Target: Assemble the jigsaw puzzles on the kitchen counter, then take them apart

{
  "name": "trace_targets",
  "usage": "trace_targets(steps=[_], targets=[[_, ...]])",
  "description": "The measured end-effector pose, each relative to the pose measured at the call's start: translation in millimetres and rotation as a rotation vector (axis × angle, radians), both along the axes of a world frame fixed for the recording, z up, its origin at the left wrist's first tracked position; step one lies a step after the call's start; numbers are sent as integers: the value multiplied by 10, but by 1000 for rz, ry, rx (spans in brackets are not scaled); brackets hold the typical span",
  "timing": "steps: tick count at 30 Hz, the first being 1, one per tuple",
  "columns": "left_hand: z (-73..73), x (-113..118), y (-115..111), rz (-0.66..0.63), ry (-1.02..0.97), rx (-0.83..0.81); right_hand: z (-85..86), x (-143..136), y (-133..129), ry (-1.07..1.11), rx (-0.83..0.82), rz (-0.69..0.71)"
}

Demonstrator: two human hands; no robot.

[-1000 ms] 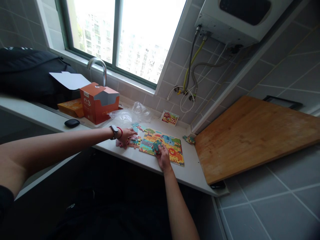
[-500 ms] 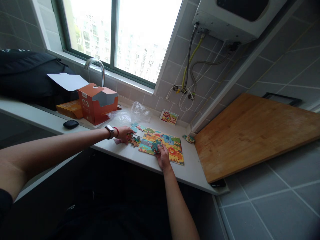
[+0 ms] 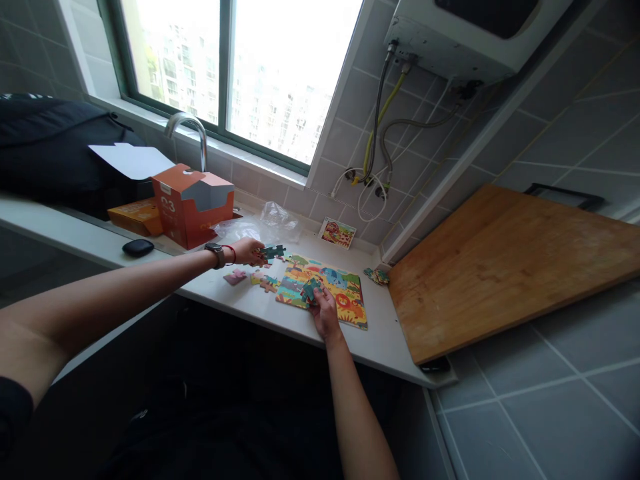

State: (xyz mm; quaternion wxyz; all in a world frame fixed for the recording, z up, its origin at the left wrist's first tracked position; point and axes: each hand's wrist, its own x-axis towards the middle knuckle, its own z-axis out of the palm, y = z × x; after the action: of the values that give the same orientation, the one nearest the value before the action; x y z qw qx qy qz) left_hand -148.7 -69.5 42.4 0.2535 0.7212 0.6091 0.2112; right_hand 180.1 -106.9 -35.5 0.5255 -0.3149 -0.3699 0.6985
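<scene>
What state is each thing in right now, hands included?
Left hand, gripping puzzle pieces
Right hand, gripping teal pieces
Tall orange box, open
Plastic wrap, crumpled
Animal picture, lying flat
Picture card, propped up
Wooden board, tilted
Black case, closed
Loose pieces, scattered
Window, cannot tell if open

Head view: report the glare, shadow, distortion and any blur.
Head view: the window is blown out, washing the buildings beyond it pale; the space below the counter sinks into near-black; wide-angle stretch tilts the room and enlarges the cutting board at the side; puzzle pieces in the left hand are too small to read finely.
</scene>
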Motion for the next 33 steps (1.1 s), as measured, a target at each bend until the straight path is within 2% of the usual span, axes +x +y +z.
trace_targets(steps=[3, 8, 12, 15, 20, 25, 29, 33], targets=[[25, 132, 27, -36, -94, -10, 5, 5, -5, 6, 17, -12], [-10, 589, 8, -157, -226, -60, 1, 7, 6, 26, 26, -33], [-34, 935, -42, -252, -229, -103, -7, 15, 17, 26, 41, -38], [-25, 1082, -67, -306, -195, -137, -19, 28, 26, 32, 39, -42], [42, 1124, -35, -336, -141, -136, -32, 31, 33, 46, 17, -70], [92, 1097, -13, -296, -122, -72, -71, 27, 74, 56, 4, -133], [91, 1107, -51, -269, -161, -16, -118, 41, 129, 99, -70, -227], [56, 1098, -14, -216, -256, 32, -120, 49, 141, 91, -52, -222]])
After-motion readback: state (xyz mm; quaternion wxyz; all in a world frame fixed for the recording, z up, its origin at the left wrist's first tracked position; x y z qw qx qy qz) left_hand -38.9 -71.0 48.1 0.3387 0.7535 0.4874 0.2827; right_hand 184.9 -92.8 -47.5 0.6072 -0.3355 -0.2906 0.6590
